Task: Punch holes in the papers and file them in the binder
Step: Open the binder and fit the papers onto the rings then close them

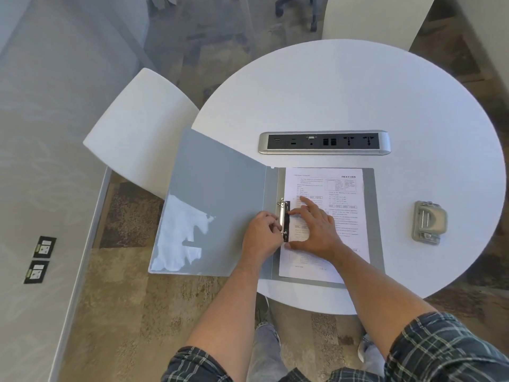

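Observation:
A grey binder (220, 188) lies open on the round white table (344, 95), its left cover hanging past the table edge. Printed papers (347, 194) lie on its right half, against the metal ring mechanism (283, 216) at the spine. My left hand (261, 235) is curled at the rings, fingertips pinching the mechanism. My right hand (316, 230) lies flat on the papers with fingers spread, pressing them beside the rings. A grey hole punch (427, 223) sits on the table to the right, apart from both hands.
A silver power and socket strip (324, 142) is set into the table behind the binder. A white chair (137, 133) stands at the left of the table. A white ledge with two wall sockets (41, 257) runs along the far left.

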Tool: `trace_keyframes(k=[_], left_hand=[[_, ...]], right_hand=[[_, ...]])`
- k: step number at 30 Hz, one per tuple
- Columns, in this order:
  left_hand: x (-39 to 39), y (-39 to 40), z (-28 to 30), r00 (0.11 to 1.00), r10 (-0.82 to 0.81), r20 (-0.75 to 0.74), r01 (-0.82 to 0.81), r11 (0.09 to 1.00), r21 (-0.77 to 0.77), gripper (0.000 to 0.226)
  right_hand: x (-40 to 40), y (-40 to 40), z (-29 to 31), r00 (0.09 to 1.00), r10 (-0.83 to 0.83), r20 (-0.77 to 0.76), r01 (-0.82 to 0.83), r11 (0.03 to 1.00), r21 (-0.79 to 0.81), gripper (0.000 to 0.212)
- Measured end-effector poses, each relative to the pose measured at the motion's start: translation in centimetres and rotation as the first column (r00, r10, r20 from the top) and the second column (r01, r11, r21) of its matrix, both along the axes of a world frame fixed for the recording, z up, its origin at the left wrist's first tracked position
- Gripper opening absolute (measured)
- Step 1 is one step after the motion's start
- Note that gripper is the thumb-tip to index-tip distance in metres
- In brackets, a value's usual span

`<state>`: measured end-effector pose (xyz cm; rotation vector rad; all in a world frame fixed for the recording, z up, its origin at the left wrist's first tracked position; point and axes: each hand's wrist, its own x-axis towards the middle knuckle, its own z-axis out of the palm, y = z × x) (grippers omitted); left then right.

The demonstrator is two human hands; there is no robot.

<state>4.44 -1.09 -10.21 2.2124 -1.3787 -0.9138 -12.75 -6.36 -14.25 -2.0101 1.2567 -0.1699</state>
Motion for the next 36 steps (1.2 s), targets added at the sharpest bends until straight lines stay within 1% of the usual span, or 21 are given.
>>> trace_keyframes(k=[2, 5, 8, 10, 14, 16, 19, 21, 27, 32, 34, 36], left_hand=[[0.2, 0.2, 0.0, 0.999, 0.002, -0.035, -0.002, 1.0, 0.007, 0.014], [0.3, 0.4, 0.0, 0.997, 0.014, -0.078, -0.014, 1.0, 0.0, 0.009], [0.4, 0.7, -0.2, 0.993, 0.054, -0.109, -0.06, 0.997, -0.053, 0.025], [0.3, 0.7, -0.1, 0.992, 0.063, -0.113, -0.071, 0.995, -0.069, 0.032], [0.4, 0.1, 0.0, 0.993, 0.061, -0.099, -0.067, 0.996, -0.061, 0.034], [0.5, -0.1, -0.2, 0.995, 0.056, -0.087, -0.061, 0.997, -0.047, 0.029], [0.5, -0.3, -0.4, 0.995, 0.052, -0.082, -0.054, 0.998, -0.027, 0.026], [0.4, -0.4, -0.3, 0.996, 0.053, -0.075, -0.054, 0.998, -0.013, 0.026], [0.1, -0.7, -0.2, 0.994, 0.035, -0.102, -0.032, 0.999, 0.034, 0.024], [-0.7, -0.7, 0.0, 0.996, 0.029, -0.084, -0.024, 0.998, 0.06, 0.026], [-0.8, -0.9, 0.9, 0.998, -0.027, -0.051, 0.031, 0.996, 0.086, 0.024], [-0.6, -1.4, 2.7, 0.995, -0.1, 0.02, 0.097, 0.99, 0.1, 0.018]], right_hand=[[0.1, 0.2, -0.1, 1.0, -0.026, 0.006, 0.027, 0.999, -0.038, 0.089], [0.2, 0.2, -0.3, 0.999, -0.044, 0.017, 0.045, 0.998, -0.047, 0.087], [0.3, 0.2, -0.4, 0.998, -0.058, 0.02, 0.059, 0.997, -0.058, 0.088], [0.4, 0.2, -0.4, 0.998, -0.067, 0.009, 0.068, 0.996, -0.06, 0.089], [0.8, 0.3, -0.4, 0.991, -0.135, 0.001, 0.135, 0.989, -0.061, 0.089], [0.9, 0.2, -0.3, 0.99, -0.14, -0.012, 0.139, 0.989, -0.051, 0.094], [0.9, 0.0, -0.3, 0.993, -0.109, -0.051, 0.107, 0.994, -0.036, 0.104], [0.9, -0.1, -0.2, 0.993, -0.074, -0.088, 0.071, 0.997, -0.034, 0.107], [-0.2, -1.1, -0.4, 0.99, 0.052, -0.133, -0.052, 0.999, 0.008, 0.108], [-0.6, -1.1, 0.1, 0.971, 0.15, -0.187, -0.148, 0.989, 0.022, 0.099], [-0.5, -0.7, 0.3, 0.965, 0.171, -0.201, -0.168, 0.985, 0.032, 0.097], [-0.7, -0.5, 0.8, 0.95, 0.219, -0.222, -0.218, 0.976, 0.026, 0.097]])
